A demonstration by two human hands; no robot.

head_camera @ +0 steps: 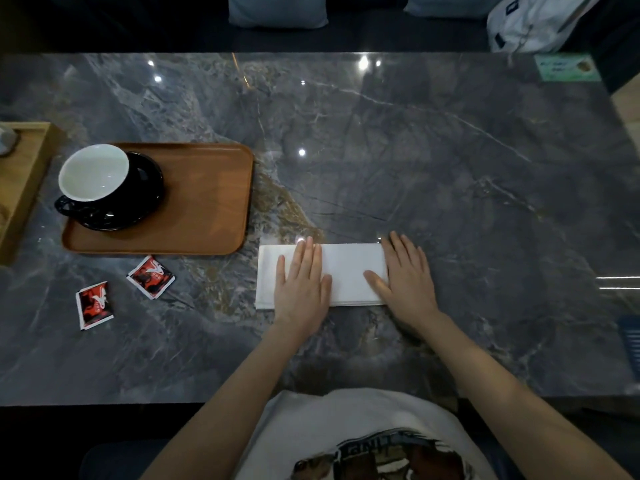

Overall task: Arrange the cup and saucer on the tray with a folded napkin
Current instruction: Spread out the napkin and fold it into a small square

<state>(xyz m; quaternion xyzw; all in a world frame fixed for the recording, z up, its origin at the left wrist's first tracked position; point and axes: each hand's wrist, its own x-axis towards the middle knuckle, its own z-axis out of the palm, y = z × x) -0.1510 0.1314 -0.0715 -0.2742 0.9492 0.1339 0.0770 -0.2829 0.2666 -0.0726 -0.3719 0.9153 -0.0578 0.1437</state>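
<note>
A white napkin (346, 268), folded into a long rectangle, lies flat on the dark marble table in front of me. My left hand (303, 284) presses flat on its left half, fingers spread. My right hand (405, 277) lies flat over its right end, thumb on the paper. To the left sits a brown wooden tray (207, 202). On the tray's left part stands a black saucer (138, 202) carrying a black cup (93, 173) with a white inside, its handle toward me.
Two red-and-black sachets (150, 277) (94, 304) lie on the table below the tray. A light wooden box (20, 181) stands at the far left edge. A green card (566, 67) sits at the far right corner; cushions and a white bag lie beyond.
</note>
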